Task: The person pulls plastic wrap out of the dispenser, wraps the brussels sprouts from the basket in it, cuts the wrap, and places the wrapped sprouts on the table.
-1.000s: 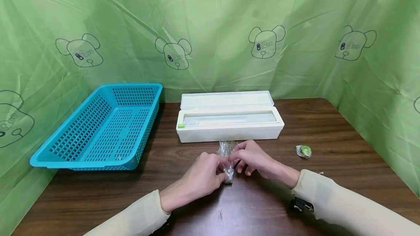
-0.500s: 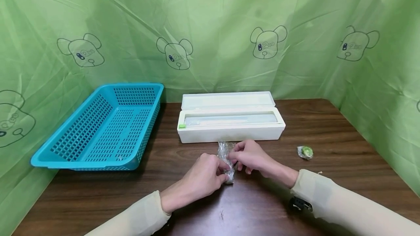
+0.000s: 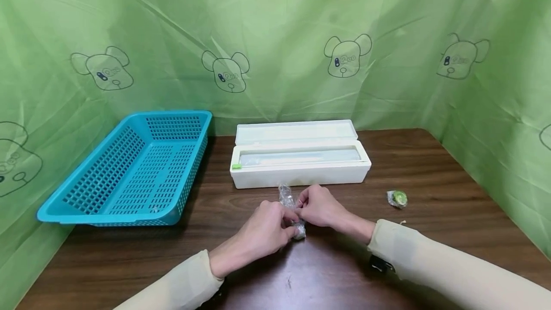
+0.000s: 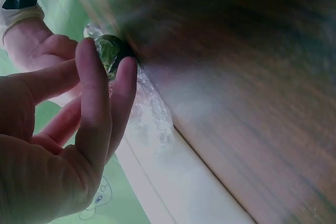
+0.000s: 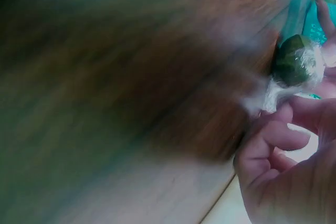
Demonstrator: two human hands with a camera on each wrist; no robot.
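In the head view my left hand (image 3: 268,228) holds a small wrapped bundle against the table's middle. Both wrist views show it as a round dark-green piece of produce (image 5: 293,61) with a glossy clear layer over part of it; its exact kind cannot be told. Plastic wrap (image 3: 286,195) trails from it toward the white box. My right hand (image 3: 320,207) pinches this film between thumb and forefinger, close beside the left fingertips. In the left wrist view, the crumpled wrap (image 4: 152,103) hangs beyond the left fingers. The fingers hide most of the produce in the head view.
Behind the hands stands a long white cling-film box (image 3: 301,176) with its lid raised. A blue slotted basket (image 3: 172,212) is at the left. Another small green piece (image 3: 399,199), wrapped in film, lies at the right. Green cloth (image 3: 275,23) encloses the table's back and sides.
My right hand has shifted slightly left and its fingertips now meet the film nearer the left hand. The film's far end has swung a little left. The left hand stays put.
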